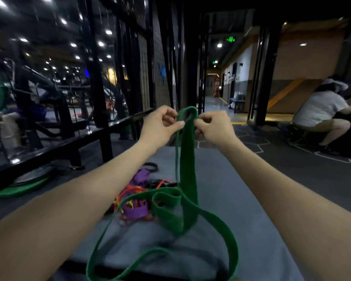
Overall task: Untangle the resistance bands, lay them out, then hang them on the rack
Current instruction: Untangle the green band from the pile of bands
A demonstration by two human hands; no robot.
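Observation:
A wide green resistance band (pixel 187 159) hangs from both hands, raised at the middle of the view. My left hand (pixel 160 123) pinches the left side of its top loop, and my right hand (pixel 213 126) pinches the right side. The band's lower part twists and loops down onto the grey mat (pixel 241 199). A tangled pile of purple, red, yellow and black bands (pixel 139 197) lies on the mat behind the green loops. A black metal rack (pixel 97 78) stands at the left.
A low black bar of the rack (pixel 75 138) runs along the mat's left side. A green weight plate (pixel 22 187) lies on the floor at the left. A person (pixel 320 114) sits at the far right beside black posts (pixel 261 78).

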